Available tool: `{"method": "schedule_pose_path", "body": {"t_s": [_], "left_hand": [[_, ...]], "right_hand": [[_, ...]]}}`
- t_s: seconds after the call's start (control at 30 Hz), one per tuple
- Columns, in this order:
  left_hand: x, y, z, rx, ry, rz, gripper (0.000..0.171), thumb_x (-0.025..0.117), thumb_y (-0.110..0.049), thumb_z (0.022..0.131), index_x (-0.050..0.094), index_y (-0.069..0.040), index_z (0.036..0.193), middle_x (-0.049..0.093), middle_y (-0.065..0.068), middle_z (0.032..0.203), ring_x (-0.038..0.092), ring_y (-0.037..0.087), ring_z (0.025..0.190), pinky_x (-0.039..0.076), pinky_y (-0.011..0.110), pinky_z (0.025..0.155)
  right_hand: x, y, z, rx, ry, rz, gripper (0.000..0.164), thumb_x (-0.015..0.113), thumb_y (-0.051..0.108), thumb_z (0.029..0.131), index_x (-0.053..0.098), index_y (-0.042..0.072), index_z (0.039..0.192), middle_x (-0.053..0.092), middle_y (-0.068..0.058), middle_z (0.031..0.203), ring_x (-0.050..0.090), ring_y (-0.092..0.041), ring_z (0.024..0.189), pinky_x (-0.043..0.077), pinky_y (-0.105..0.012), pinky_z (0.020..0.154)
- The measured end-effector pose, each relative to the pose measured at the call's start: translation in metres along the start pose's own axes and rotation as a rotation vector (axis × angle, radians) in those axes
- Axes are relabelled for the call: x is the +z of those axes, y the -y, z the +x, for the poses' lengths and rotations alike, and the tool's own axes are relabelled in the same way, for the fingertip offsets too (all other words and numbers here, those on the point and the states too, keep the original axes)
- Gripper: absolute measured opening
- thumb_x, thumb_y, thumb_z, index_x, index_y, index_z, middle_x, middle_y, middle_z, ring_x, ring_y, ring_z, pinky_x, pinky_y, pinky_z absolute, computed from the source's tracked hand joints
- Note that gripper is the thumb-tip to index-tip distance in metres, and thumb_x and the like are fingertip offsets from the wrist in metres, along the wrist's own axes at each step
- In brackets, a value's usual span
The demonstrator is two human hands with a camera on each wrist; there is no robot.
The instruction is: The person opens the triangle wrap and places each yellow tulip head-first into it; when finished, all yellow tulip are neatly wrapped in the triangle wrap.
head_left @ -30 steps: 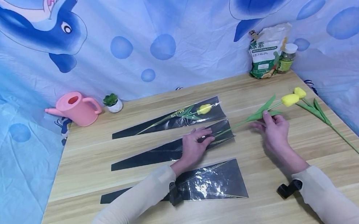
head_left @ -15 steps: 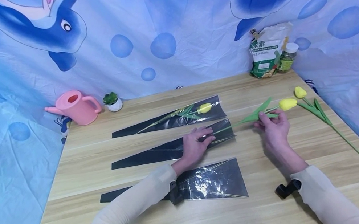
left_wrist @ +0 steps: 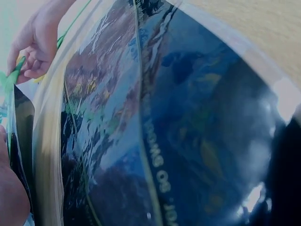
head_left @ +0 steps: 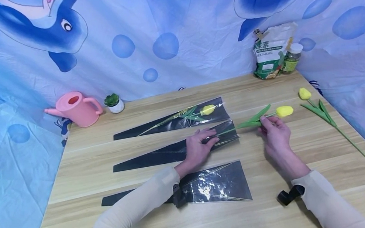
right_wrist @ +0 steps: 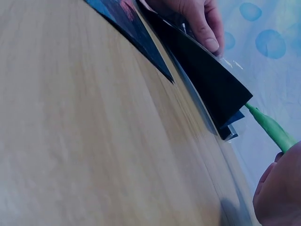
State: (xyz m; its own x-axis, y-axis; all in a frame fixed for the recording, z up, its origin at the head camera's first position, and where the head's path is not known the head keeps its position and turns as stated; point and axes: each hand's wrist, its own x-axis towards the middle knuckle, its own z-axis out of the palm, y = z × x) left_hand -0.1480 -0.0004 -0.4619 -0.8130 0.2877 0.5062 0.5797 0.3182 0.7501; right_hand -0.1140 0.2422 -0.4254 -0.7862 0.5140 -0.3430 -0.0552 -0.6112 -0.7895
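Here | left hand [head_left: 198, 148] over sleeve [head_left: 161, 155], perhaps pinching | right hand [head_left: 276, 133] pinches tulip [head_left: 252, 120]

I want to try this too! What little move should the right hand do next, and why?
Maybe the right hand should slide the flower a bit further into the middle wrapper: its stem reaches inside, but leaves and yellow bloom show outside.

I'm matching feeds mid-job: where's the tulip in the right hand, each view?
Head: tulip right of centre, stem meeting the middle black wrapper.
Left wrist: tulip, green part, left edge, upper half.
Right wrist: tulip, green part, right side, just below mid-height.
Shared landmark: the right hand gripping it.
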Motion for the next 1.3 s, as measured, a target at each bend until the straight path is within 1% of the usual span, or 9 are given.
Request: {"method": "schedule_pose_path", "body": {"t_s": [0.2,0.3,0.43,0.57,0.7,0.87,1.03,1.17,1.3], "left_hand": [[0.002,0.000,0.000,-0.013,0.000,-0.002,0.022,0.085,-0.009,0.078,0.079,-0.003,0.099,0.075,0.009,0.101,0.068,0.026,0.109,0.041,0.054,0.107],[0.003,0.000,0.001,-0.016,0.002,0.004,0.023,0.085,-0.008,0.078,0.078,-0.003,0.099,0.075,0.009,0.101,0.068,0.027,0.109,0.041,0.054,0.107],[0.004,-0.001,0.002,-0.006,0.000,0.008,0.024,0.086,-0.007,0.077,0.078,-0.002,0.099,0.075,0.010,0.101,0.068,0.028,0.109,0.041,0.054,0.106],[0.003,-0.003,0.003,-0.003,0.000,-0.003,0.024,0.086,-0.006,0.077,0.078,0.000,0.099,0.075,0.010,0.100,0.068,0.028,0.109,0.040,0.055,0.106],[0.002,-0.003,0.003,-0.004,-0.001,-0.010,0.024,0.085,-0.008,0.078,0.078,0.000,0.100,0.075,0.010,0.100,0.068,0.029,0.109,0.040,0.055,0.106],[0.003,-0.003,0.003,-0.003,-0.004,-0.012,0.025,0.086,-0.007,0.077,0.078,0.000,0.100,0.075,0.010,0.100,0.068,0.029,0.109,0.040,0.056,0.106],[0.004,-0.003,0.004,-0.008,-0.005,-0.011,0.024,0.086,-0.006,0.077,0.078,-0.001,0.099,0.075,0.010,0.100,0.068,0.029,0.109,0.039,0.055,0.107],[0.004,-0.004,0.005,-0.005,-0.007,-0.005,0.025,0.086,-0.008,0.077,0.078,-0.001,0.099,0.075,0.011,0.100,0.068,0.030,0.108,0.039,0.055,0.107],[0.004,-0.004,0.005,0.001,-0.005,0.002,0.024,0.086,-0.010,0.078,0.078,-0.001,0.099,0.075,0.010,0.101,0.068,0.029,0.108,0.039,0.055,0.107]], "right_hand": [[0.002,-0.004,-0.005,0.045,0.038,0.028,0.016,0.074,-0.003,0.088,0.059,0.003,0.087,0.065,-0.004,0.082,0.060,-0.013,0.062,0.053,-0.022,0.054],[0.004,-0.008,-0.007,0.042,0.060,-0.013,0.016,0.072,-0.002,0.090,0.059,0.004,0.082,0.063,-0.002,0.080,0.060,-0.011,0.062,0.053,-0.022,0.055],[0.004,-0.010,-0.009,0.073,0.100,-0.046,0.017,0.072,0.001,0.091,0.057,0.006,0.083,0.062,-0.001,0.081,0.061,-0.011,0.068,0.054,-0.022,0.061],[0.003,-0.010,-0.010,0.109,0.153,-0.025,0.019,0.068,0.004,0.095,0.051,0.006,0.087,0.066,-0.003,0.083,0.067,-0.012,0.074,0.056,-0.024,0.068],[0.001,-0.009,-0.011,0.134,0.181,-0.001,0.019,0.063,0.004,0.098,0.047,0.006,0.089,0.070,-0.005,0.082,0.070,-0.013,0.075,0.057,-0.026,0.069],[0.001,-0.009,-0.012,0.145,0.192,0.008,0.017,0.064,0.003,0.097,0.052,0.006,0.086,0.072,-0.006,0.081,0.070,-0.014,0.072,0.057,-0.025,0.066],[0.001,-0.012,-0.013,0.137,0.216,-0.006,0.018,0.066,0.004,0.096,0.056,0.008,0.082,0.071,-0.003,0.082,0.068,-0.012,0.074,0.055,-0.025,0.066],[0.002,-0.014,-0.013,0.132,0.227,-0.049,0.015,0.068,0.003,0.094,0.054,0.007,0.094,0.069,-0.002,0.085,0.069,-0.012,0.079,0.057,-0.027,0.075],[0.002,-0.016,-0.013,0.126,0.237,-0.075,0.034,0.069,-0.002,0.092,0.045,0.005,0.114,0.068,-0.002,0.089,0.070,-0.013,0.082,0.058,-0.029,0.079]]}}
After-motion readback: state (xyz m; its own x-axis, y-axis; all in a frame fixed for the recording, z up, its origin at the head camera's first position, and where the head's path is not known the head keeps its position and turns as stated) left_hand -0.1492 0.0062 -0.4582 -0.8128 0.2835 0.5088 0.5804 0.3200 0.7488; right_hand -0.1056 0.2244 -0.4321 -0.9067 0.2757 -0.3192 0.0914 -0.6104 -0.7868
